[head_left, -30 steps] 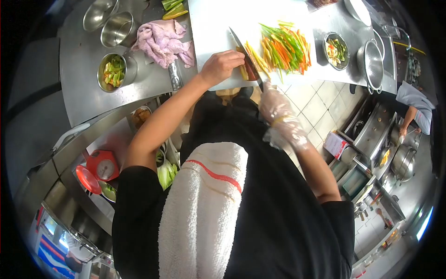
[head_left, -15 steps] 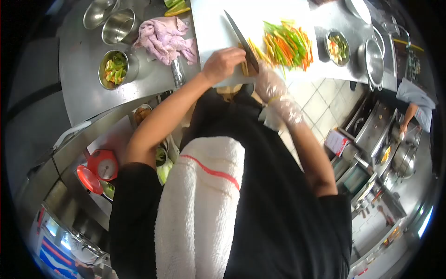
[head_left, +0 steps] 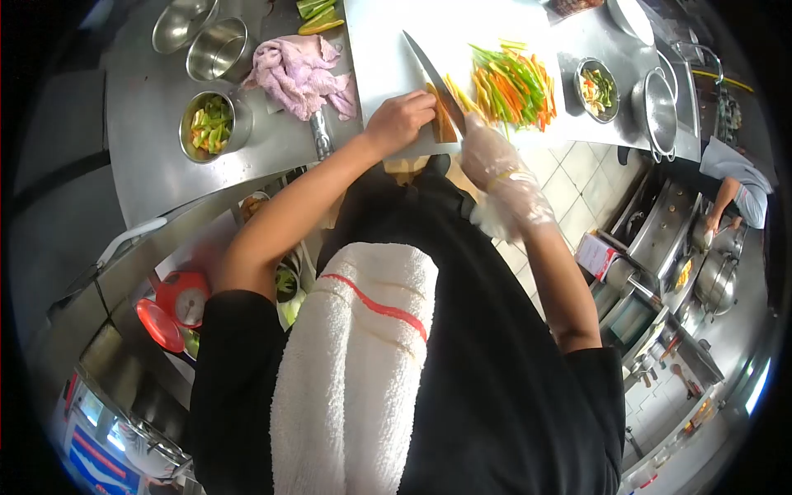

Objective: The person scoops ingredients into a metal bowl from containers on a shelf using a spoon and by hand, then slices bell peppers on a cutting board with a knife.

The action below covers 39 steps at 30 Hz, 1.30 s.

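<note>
My right hand (head_left: pixel 490 157), in a clear plastic glove, is closed round the handle of a kitchen knife (head_left: pixel 431 68). The blade points away from me over a white cutting board (head_left: pixel 375 49). To its left, my bare left hand (head_left: pixel 402 120) has its fingers curled and pressed against a yellow-orange pepper piece (head_left: pixel 444 124) near the board's front edge. A few yellow strips (head_left: pixel 460 94) lie just right of the blade. Beyond them is a pile of green, orange and red pepper strips (head_left: pixel 513 87).
A pink cloth (head_left: pixel 299 73) lies left of the board, beside a metal pot of cut peppers (head_left: pixel 238 124) and an empty steel pot (head_left: pixel 218 51). Yellow-green pepper pieces (head_left: pixel 320 18) sit behind. Rightward are a bowl of cut vegetables (head_left: pixel 599 89), a colander (head_left: pixel 657 107) and another person (head_left: pixel 738 190).
The knife and my right hand have shifted a little right and toward me, opening a gap from my left fingers. More of the pepper piece shows.
</note>
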Available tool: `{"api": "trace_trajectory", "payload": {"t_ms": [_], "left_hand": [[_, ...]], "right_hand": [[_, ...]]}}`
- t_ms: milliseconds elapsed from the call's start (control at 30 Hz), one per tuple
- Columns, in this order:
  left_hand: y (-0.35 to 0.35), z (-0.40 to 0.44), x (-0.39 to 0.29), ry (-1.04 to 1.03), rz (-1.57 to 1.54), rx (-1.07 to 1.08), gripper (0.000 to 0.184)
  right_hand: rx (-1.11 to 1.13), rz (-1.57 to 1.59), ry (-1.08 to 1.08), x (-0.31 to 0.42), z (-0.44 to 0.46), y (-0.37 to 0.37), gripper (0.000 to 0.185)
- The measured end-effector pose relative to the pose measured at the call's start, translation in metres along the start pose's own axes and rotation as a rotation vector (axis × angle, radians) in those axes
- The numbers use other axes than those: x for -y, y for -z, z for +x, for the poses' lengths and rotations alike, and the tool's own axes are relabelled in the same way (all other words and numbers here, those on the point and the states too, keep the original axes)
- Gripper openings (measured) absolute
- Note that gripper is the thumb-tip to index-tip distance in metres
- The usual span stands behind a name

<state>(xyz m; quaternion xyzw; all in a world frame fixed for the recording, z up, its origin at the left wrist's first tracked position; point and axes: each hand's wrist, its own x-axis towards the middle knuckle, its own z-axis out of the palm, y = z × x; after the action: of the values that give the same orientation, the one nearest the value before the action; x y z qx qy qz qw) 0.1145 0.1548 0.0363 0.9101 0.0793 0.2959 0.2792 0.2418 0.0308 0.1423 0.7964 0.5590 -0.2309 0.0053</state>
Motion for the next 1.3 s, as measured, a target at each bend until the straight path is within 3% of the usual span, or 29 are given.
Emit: {"api": "trace_trajectory", "payload": {"t_ms": [67, 133, 267, 400, 467, 500, 600, 633, 733, 767, 867, 933, 1000, 1033, 1067, 1133, 1200, 1267, 1300], "left_hand": [[0.001, -0.001, -0.002, 0.009, 0.01, 0.003, 0.013], [-0.001, -0.001, 0.0, -0.002, -0.036, -0.021, 0.013], [0.001, 0.001, 0.003, 0.002, -0.024, -0.015, 0.013], [-0.001, 0.0, -0.002, 0.02, -0.016, -0.02, 0.016], [-0.002, -0.003, -0.001, 0.043, 0.009, -0.01, 0.017], [-0.002, -0.003, -0.001, 0.052, -0.006, 0.0, 0.019], [-0.002, -0.003, -0.002, 0.053, -0.027, -0.023, 0.02], [-0.001, -0.003, -0.003, 0.045, -0.028, -0.052, 0.02], [0.003, 0.0, -0.005, 0.043, -0.037, -0.04, 0.02], [0.003, 0.005, -0.002, 0.028, -0.032, -0.048, 0.02], [-0.001, -0.005, -0.004, 0.086, -0.01, 0.02, 0.02], [-0.004, -0.004, -0.002, 0.054, -0.035, -0.049, 0.02], [-0.006, -0.003, -0.002, 0.038, -0.06, -0.083, 0.018], [-0.005, -0.003, -0.001, 0.019, -0.076, -0.119, 0.016], [-0.004, -0.005, -0.005, 0.016, -0.079, -0.108, 0.016], [0.002, -0.001, -0.005, 0.088, -0.016, 0.02, 0.015], [0.002, -0.003, -0.005, 0.12, -0.021, 0.04, 0.015], [-0.001, -0.003, -0.005, 0.153, -0.033, 0.051, 0.016], [-0.002, -0.004, -0.005, 0.128, -0.036, -0.007, 0.017]], "right_hand": [[0.13, -0.009, -0.122, 0.013, -0.027, 0.02, 0.019], [0.208, -0.106, -0.173, 0.001, -0.035, -0.016, 0.024], [0.005, -0.086, -0.076, 0.001, -0.011, -0.038, 0.035], [-0.073, -0.045, 0.035, -0.008, 0.005, -0.026, 0.023], [0.097, -0.081, -0.061, 0.0, -0.022, -0.014, 0.019], [0.113, -0.169, 0.0, -0.007, -0.032, -0.028, 0.021], [0.007, -0.051, -0.138, 0.001, -0.022, -0.047, 0.018], [-0.153, -0.178, 0.061, 0.001, -0.016, -0.045, 0.019], [-0.061, -0.156, 0.175, -0.031, 0.023, -0.064, 0.021], [0.038, -0.196, 0.037, -0.019, 0.018, -0.048, 0.023], [0.136, -0.117, -0.051, 0.011, -0.028, -0.009, 0.021], [0.12, -0.186, -0.056, -0.007, -0.018, -0.047, 0.022], [-0.051, -0.108, -0.075, 0.005, -0.004, -0.049, 0.023], [-0.142, -0.054, 0.061, -0.007, 0.009, -0.058, 0.022], [-0.143, -0.046, 0.054, -0.022, 0.012, -0.07, 0.022], [-0.025, -0.194, 0.208, -0.043, 0.026, -0.082, 0.021], [0.034, -0.164, 0.132, -0.014, -0.013, -0.049, 0.022], [0.104, -0.177, -0.129, 0.007, -0.028, -0.037, 0.023], [0.041, -0.176, -0.053, 0.018, -0.029, -0.03, 0.029]]}}
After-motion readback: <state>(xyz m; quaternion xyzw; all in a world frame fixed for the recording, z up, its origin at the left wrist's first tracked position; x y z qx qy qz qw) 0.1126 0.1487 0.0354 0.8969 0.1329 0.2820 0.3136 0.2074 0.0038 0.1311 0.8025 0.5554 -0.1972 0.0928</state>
